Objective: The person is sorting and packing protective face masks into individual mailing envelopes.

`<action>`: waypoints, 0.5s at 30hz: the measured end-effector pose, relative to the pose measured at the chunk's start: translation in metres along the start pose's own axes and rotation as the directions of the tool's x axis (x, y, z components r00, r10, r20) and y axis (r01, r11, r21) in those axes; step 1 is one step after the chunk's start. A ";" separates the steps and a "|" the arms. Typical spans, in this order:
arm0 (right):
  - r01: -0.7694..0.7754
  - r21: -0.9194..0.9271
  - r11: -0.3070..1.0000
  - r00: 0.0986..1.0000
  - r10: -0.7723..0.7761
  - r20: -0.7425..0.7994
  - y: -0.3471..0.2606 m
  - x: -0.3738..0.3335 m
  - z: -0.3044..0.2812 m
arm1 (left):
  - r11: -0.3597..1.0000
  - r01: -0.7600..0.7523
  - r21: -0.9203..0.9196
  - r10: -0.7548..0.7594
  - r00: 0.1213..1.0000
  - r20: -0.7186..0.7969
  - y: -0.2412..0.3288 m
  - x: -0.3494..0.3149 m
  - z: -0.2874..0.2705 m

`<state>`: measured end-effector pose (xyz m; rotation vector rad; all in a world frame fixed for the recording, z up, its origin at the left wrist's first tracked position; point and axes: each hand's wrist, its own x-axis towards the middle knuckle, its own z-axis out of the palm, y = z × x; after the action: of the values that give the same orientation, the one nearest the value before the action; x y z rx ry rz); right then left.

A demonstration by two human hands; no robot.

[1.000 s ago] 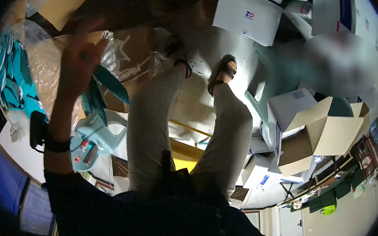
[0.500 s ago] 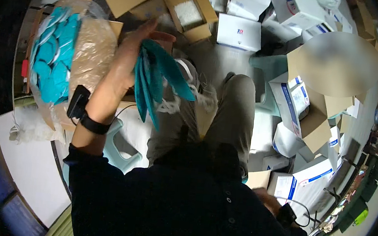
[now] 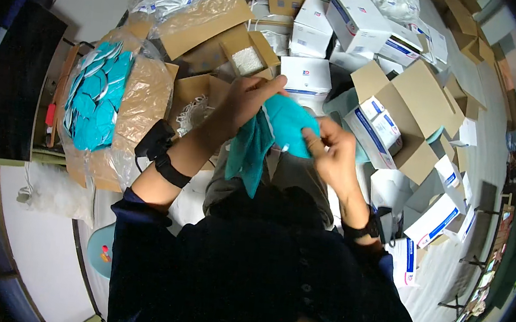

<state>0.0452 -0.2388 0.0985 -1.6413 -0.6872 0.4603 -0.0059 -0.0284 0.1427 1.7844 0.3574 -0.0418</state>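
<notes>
In front of my lap, my left hand (image 3: 245, 102) is closed on several teal face masks (image 3: 248, 151) that hang down from it. One teal face mask (image 3: 288, 121) is spread flat to the right of these. My right hand (image 3: 337, 159) pinches its right edge between thumb and fingers, while the left fingers touch near its upper left side. A small white piece shows at the lower edge of this mask. To the left, an open carton lined with clear plastic holds a pile of teal face masks (image 3: 95, 92).
An open box of white cords (image 3: 194, 116) lies beyond my left forearm. A smaller brown box (image 3: 247, 60) has white contents. White boxes (image 3: 305, 77) stand ahead; an open carton (image 3: 409, 107) with white boxes is at right. A pale stool (image 3: 99, 250) stands at lower left.
My left hand has brought the masks rightward to the middle. My right hand has come up from the lower right and taken hold of one mask. The view has shifted.
</notes>
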 end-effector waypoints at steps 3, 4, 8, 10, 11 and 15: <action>0.015 0.212 0.977 0.943 0.057 -0.328 0.030 0.012 -0.031 | 0.990 -0.040 0.132 0.048 0.997 -0.057 -0.011 0.012 0.013; 0.043 0.373 0.927 0.913 0.116 -0.392 0.041 0.017 -0.042 | 0.981 -0.030 0.191 0.043 0.997 -0.063 -0.008 0.012 0.014; 0.035 0.465 0.885 0.903 0.172 -0.394 0.061 0.029 -0.074 | 0.898 0.028 0.438 -0.049 0.998 0.038 -0.099 0.036 0.062; 0.052 0.471 0.881 0.901 0.162 -0.403 0.068 0.037 -0.086 | 0.816 0.008 0.578 -0.159 0.965 0.211 -0.151 0.041 0.101; 0.053 0.499 0.865 0.895 0.181 -0.408 0.061 0.042 -0.087 | 0.836 -0.044 0.546 -0.125 0.955 0.269 -0.169 0.039 0.110; 0.020 0.444 0.896 0.895 0.182 -0.407 0.053 0.049 -0.102 | 0.859 -0.189 0.476 0.046 0.954 0.296 -0.179 0.041 0.125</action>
<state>0.1568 -0.2863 0.0689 -1.2777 -0.1509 0.2617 0.0062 -0.1033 -0.0659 2.2788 0.0271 -0.3192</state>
